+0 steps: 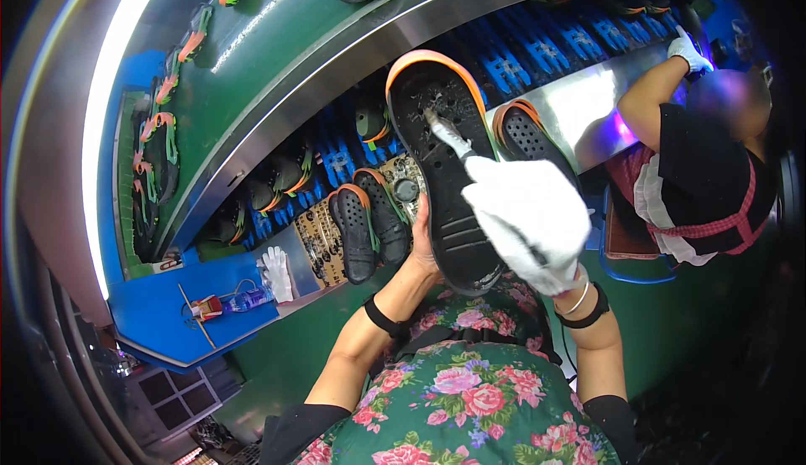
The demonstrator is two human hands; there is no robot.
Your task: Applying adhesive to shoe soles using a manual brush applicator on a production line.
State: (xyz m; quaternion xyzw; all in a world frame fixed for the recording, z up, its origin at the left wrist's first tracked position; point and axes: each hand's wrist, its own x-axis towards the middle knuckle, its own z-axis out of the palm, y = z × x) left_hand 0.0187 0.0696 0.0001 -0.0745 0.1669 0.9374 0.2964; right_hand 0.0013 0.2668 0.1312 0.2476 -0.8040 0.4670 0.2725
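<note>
Black clog: at the centre, the black clog (445, 184) is held up in front of the body, orange band round its far end; its holed, ridged face is turned to the wearer — probably for open access.
Left hand: the bare left hand (423, 234) grips the clog's left edge, most fingers hidden behind it, apparently steadying it.
Right hand: the gloved right hand (533, 217) is closed round a pale brush-like tool (449, 135), its tip at the holes; the glove perhaps keeps residue off the skin.
Bench clogs: two clogs (356, 234) lie side by side near the left hand, seemingly within easy reach; another clog (525, 133) lies beyond the right hand.
Blue side table: this table (159, 297) bears a spare white glove (277, 272) and a bottle (248, 299), probably parked off the bench.
Co-worker: one gloved hand (690, 52) reaches toward the blue-lit end.
Writing: tan sheet (315, 234) bears dark marks — none legible; no label is readable on the held clog.
</note>
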